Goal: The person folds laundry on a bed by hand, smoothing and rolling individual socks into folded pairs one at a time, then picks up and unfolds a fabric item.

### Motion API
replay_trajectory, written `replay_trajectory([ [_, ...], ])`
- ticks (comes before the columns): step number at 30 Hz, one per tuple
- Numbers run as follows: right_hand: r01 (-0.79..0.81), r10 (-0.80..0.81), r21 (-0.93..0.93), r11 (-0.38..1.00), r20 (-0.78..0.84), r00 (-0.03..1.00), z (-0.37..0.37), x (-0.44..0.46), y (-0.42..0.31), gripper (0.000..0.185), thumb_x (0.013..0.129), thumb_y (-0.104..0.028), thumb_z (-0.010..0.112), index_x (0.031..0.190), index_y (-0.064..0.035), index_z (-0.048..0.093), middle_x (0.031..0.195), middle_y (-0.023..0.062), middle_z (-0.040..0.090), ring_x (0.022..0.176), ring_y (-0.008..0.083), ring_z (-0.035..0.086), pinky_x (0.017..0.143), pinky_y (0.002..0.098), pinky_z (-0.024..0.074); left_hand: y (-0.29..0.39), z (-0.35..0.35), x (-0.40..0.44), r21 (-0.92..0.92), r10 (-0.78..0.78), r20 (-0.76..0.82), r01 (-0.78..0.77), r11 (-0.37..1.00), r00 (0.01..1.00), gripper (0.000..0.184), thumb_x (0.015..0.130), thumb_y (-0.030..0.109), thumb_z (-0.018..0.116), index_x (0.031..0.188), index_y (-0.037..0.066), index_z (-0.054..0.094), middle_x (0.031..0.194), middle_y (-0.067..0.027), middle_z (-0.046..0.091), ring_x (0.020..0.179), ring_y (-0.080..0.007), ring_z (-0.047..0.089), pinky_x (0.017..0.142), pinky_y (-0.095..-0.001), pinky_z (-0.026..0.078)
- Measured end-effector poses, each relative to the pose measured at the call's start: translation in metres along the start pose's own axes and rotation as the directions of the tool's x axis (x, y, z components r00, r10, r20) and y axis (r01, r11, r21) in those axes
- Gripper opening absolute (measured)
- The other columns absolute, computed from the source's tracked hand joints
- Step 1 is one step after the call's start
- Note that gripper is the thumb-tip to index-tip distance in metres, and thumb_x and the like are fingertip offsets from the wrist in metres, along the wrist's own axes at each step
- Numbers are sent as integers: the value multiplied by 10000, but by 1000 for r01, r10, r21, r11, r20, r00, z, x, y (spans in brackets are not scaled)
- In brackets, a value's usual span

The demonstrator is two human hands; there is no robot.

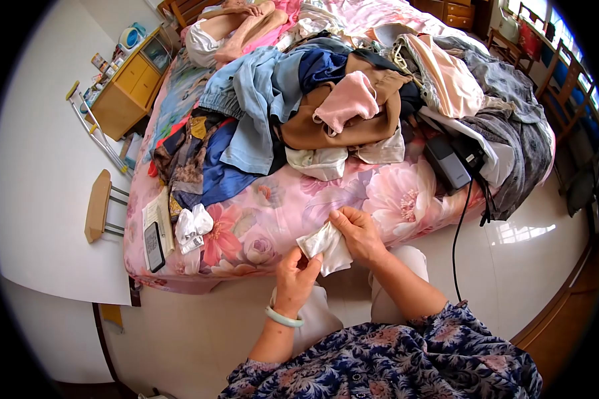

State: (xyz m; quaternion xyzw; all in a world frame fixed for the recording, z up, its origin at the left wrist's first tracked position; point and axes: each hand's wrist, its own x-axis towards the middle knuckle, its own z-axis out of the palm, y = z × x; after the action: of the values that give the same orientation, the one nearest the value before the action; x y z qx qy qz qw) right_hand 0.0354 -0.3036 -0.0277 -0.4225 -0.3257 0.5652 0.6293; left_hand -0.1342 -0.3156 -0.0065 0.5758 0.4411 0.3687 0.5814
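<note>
A small white cloth [327, 250], loosely folded, hangs between my two hands just off the near edge of the bed. My left hand [295, 278], with a pale green bangle [284, 318] on the wrist, pinches its left lower side. At its upper right, my right hand [358, 233] grips the cloth between thumb and fingers. Beyond them lies a heap of clothes: a light blue denim garment [254, 83], a brown garment [296, 126] and a small pink cloth [347, 103] on top. A crumpled white cloth [193, 225] rests on the bed to the left.
The bed has a pink floral sheet [283, 216]. A phone [154, 245] lies at its left edge. Grey box-shaped devices [448, 165] with a hanging black cable [456, 246] sit at the right. Another person's legs [246, 33] show at the far end. A crutch [96, 126] leans near a cabinet [130, 83].
</note>
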Motion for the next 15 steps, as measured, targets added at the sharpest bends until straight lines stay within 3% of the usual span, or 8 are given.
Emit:
replay_trajectory([
  [1, -25, 26, 52, 998, -19, 999, 1, -2, -1, 238, 962, -249, 574, 904, -22, 615, 743, -58, 544, 647, 28, 447, 574, 202, 372, 0, 2, 0, -1, 1, 0, -1, 1000, 1000, 226, 887, 39, 597, 1106, -11, 626, 960, 27, 616, 823, -41, 547, 749, -204, 446],
  [3, -74, 73, 108, 991, 13, 997, -3, -9, -13, 231, 964, -240, 570, 944, -13, 606, 770, -46, 563, 673, 35, 473, 602, 202, 392, 1, 5, 0, -121, 37, -147, -55, 991, 989, 167, 874, 74, 629, 1024, 2, 639, 813, 49, 586, 664, -15, 481, 593, -194, 410],
  [5, -126, 119, 162, 979, 53, 991, -1, -12, -18, 230, 965, -231, 565, 985, -5, 598, 798, -34, 582, 700, 41, 500, 631, 201, 412, 4, 3, 0, -88, 54, -165, -69, 994, 985, 167, 875, 68, 628, 1029, 4, 637, 817, 45, 591, 674, -13, 488, 602, -192, 414],
  [7, 101, -80, -143, 985, 144, 986, 2, -16, -16, 218, 965, -201, 559, 1040, 2, 582, 838, -10, 609, 774, 59, 543, 694, 221, 450, 6, 3, -2, -55, 65, -178, -75, 996, 982, 168, 875, 62, 627, 1034, 6, 635, 822, 41, 596, 684, -12, 495, 612, -189, 418],
  [9, 71, -49, -171, 983, 132, 990, 5, -18, -10, 196, 965, -173, 550, 1040, 6, 580, 848, 0, 616, 810, 71, 550, 720, 247, 465, 9, 9, -4, 1, 62, -171, -63, 998, 983, 159, 866, 56, 637, 1019, 12, 632, 815, 37, 605, 710, -17, 515, 640, -187, 430],
  [11, 142, -124, -274, 951, 83, 989, 5, -18, -5, 180, 963, -156, 549, 1040, 5, 574, 837, 8, 614, 782, 67, 539, 692, 244, 461, 8, 11, -4, 21, 57, -152, -54, 998, 987, 188, 865, 51, 638, 1043, -1, 604, 863, 13, 618, 758, -31, 543, 673, -194, 449],
  [13, 149, -135, -254, 956, 71, 988, 5, -17, 1, 171, 963, -147, 544, 1036, 5, 573, 832, 13, 613, 769, 67, 535, 681, 242, 458, 12, 17, -3, -275, 20, -149, -61, 959, 989, 263, 876, 70, 643, 1107, -18, 553, 929, -22, 626, 794, -49, 561, 689, -199, 464],
  [15, 149, -138, -234, 961, 63, 988, 5, -17, 3, 162, 964, -139, 539, 1033, 4, 572, 828, 18, 613, 756, 67, 532, 671, 240, 456, 9, 11, -3, -283, 4, -129, -41, 958, 992, 291, 875, 72, 652, 1120, -25, 529, 945, -41, 625, 800, -57, 565, 696, -201, 469],
])
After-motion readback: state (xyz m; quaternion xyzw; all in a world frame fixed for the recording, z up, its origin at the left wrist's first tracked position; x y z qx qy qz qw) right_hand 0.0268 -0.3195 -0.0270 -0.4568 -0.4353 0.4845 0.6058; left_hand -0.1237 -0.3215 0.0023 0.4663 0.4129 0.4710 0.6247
